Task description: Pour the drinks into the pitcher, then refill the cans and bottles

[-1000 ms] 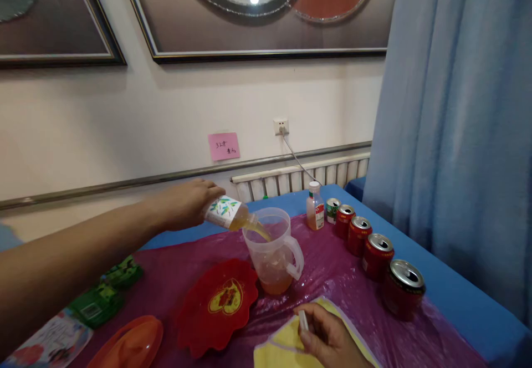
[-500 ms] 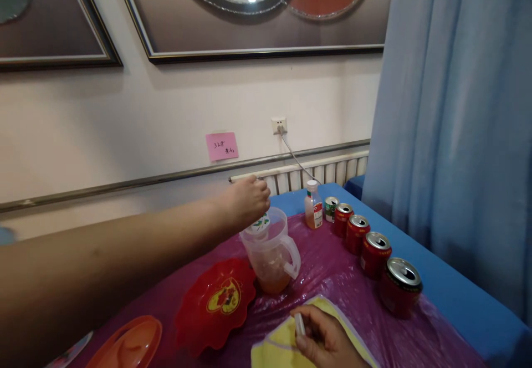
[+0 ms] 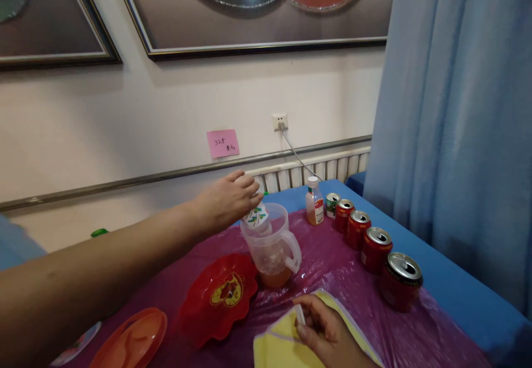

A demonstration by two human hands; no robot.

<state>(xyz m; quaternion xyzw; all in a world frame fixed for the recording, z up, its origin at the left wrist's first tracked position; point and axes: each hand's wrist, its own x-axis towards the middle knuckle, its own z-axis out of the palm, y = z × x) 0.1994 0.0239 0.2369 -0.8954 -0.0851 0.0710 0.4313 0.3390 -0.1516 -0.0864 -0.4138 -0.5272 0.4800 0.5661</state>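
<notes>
My left hand (image 3: 236,196) reaches in from the left, its fingers closed around a white cup with a green leaf print (image 3: 255,217). The cup is tipped over the mouth of a clear plastic pitcher (image 3: 270,254); the fingers partly hide it. Some orange-brown liquid stands in the pitcher's bottom. At the lower front, above a folded yellow cloth (image 3: 278,346), my right hand (image 3: 328,335) pinches a small white piece (image 3: 300,315) between thumb and fingers. Its exact kind is unclear.
Several opened drink cans (image 3: 376,246) line the table's right side, behind them a white-capped bottle (image 3: 315,204). A scalloped red tray (image 3: 199,312) and an orange lid-like dish (image 3: 133,337) lie left. Purple plastic film (image 3: 332,279) covers much of the blue table.
My left hand has shifted slightly left and up with the cup, whose leaf print now shows more. My right hand keeps its pinch on the white piece. The view has moved slightly.
</notes>
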